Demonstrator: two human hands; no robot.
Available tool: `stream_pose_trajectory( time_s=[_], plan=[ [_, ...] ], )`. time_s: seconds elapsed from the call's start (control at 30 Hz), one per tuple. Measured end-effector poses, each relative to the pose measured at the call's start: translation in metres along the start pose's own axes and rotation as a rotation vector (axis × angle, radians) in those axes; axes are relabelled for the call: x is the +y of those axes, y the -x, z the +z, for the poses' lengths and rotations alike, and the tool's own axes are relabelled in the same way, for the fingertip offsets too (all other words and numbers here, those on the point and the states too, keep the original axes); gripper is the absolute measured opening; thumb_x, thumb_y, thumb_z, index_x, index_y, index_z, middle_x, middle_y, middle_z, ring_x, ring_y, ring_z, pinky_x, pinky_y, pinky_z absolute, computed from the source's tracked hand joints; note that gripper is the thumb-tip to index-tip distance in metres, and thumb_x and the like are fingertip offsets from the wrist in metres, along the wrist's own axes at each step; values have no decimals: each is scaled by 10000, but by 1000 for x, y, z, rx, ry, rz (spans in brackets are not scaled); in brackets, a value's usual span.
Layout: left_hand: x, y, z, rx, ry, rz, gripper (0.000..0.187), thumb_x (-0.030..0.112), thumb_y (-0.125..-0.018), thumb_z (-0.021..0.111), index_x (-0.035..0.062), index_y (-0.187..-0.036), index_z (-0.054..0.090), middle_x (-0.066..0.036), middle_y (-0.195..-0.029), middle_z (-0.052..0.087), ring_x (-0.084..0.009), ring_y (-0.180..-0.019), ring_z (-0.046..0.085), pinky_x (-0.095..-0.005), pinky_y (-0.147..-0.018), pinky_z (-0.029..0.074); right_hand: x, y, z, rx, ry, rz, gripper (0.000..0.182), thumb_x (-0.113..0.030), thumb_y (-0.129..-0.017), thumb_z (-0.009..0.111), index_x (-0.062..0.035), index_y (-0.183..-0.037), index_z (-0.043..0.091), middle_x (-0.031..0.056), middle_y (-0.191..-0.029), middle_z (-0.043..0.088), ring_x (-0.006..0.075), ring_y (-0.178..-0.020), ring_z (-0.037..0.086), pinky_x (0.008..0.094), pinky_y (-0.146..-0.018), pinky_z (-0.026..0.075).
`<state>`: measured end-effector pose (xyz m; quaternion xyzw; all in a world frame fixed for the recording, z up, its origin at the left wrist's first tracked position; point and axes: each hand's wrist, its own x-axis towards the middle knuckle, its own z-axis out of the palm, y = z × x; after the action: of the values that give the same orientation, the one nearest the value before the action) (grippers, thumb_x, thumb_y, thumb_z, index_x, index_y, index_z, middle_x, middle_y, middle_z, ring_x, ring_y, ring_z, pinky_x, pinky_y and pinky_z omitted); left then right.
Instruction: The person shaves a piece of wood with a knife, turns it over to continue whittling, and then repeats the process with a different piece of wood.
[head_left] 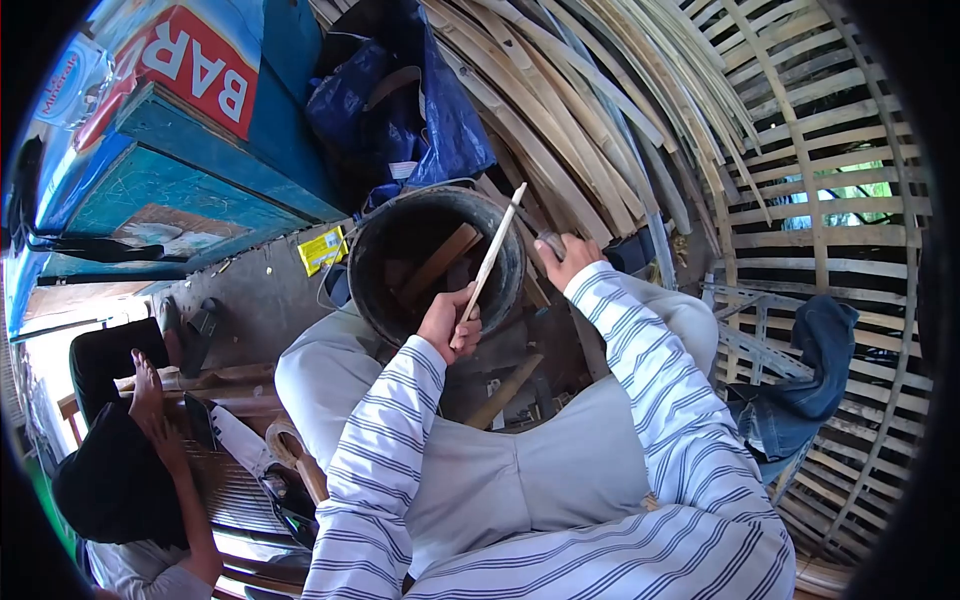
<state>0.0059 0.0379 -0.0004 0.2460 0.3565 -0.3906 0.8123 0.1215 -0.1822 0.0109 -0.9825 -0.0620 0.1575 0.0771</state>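
My left hand [448,322] is closed around the lower end of a pale, thin wooden stick [496,245], which points up and away over the rim of a dark bucket [362,262]. Inside the bucket lies a brown piece of wood [440,262]. Just right of the bucket, my right hand [574,262] is closed on something greyish and rounded, partly covered by the fingers, whose kind I cannot make out. The two hands are apart, and the stick does not touch the right one.
Long bamboo strips [560,120] are stacked ahead, near a blue tarp bag [450,140]. A teal box [220,170] stands at left, with a yellow packet [322,250] below it. Another person [120,480] sits at lower left. Denim cloth [800,385] hangs by the slatted wall [800,145].
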Motion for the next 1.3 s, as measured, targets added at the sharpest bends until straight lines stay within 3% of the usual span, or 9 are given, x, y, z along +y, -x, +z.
stream_pose_trajectory(
  time_s=[0.07,0.2,0.37,0.53,0.7,1.0,1.13,1.23,1.3],
  plan=[
    [-2,-2,-7,-42,14,-15,460,474,-990,462,136,-680,426,33,-428,323,-109,-329,252,-286,-378,211,-23,31,-23,-204,38,-137,596,-606,-896,550,-42,-1062,649,315,-977,660,467,-996,639,538,-894,503],
    [0,5,5,14,22,-18,503,486,-1008,430,133,-650,421,38,-403,316,-99,-306,248,-270,-357,212,7,-20,12,82,-85,13,639,-607,-860,603,-3,-1055,680,298,-987,672,470,-1004,622,491,-910,501],
    [-2,3,-4,-30,27,-14,470,484,-994,460,134,-683,430,36,-428,316,-110,-327,262,-284,-375,200,-14,-4,-17,-78,2,-22,656,-586,-894,569,18,-1128,674,303,-1058,658,444,-1066,601,482,-974,470],
    [-4,5,-4,55,-48,-42,454,468,-990,488,120,-705,433,31,-444,327,-100,-335,270,-273,-368,200,35,-65,8,-51,30,302,641,-552,-895,596,32,-1148,668,273,-1187,641,387,-1220,561,434,-1056,439],
    [-4,9,3,157,-187,16,433,433,-1000,510,79,-750,491,18,-471,372,-90,-338,323,-257,-344,264,9,-38,-10,101,-137,148,642,-581,-875,601,24,-1075,680,295,-1094,654,433,-1099,601,470,-985,468],
    [-4,-2,14,388,-463,147,442,410,-972,565,-12,-849,617,-13,-503,430,-112,-387,419,-291,-363,336,-27,56,-28,-92,-139,-226,592,-577,-862,614,7,-938,683,277,-820,679,463,-833,665,514,-790,541],
    [-8,-4,10,415,-572,229,453,410,-954,579,-16,-829,665,-47,-514,492,-139,-401,470,-311,-377,368,-27,66,-19,-106,18,-154,559,-562,-868,632,-6,-914,666,274,-789,671,467,-788,654,513,-730,542],
    [-18,-18,9,671,-1079,463,501,442,-916,567,-39,-928,705,-146,-581,607,-212,-447,594,-330,-483,493,-7,50,8,3,48,-148,589,-583,-876,601,-19,-1028,676,297,-880,673,446,-870,658,507,-792,542],
    [-16,-11,17,597,-996,393,481,419,-935,562,-35,-864,703,-128,-539,579,-202,-428,577,-335,-460,465,-7,55,9,5,86,-136,571,-583,-873,603,-38,-1024,682,285,-840,676,456,-834,664,519,-766,548]
  ],
)
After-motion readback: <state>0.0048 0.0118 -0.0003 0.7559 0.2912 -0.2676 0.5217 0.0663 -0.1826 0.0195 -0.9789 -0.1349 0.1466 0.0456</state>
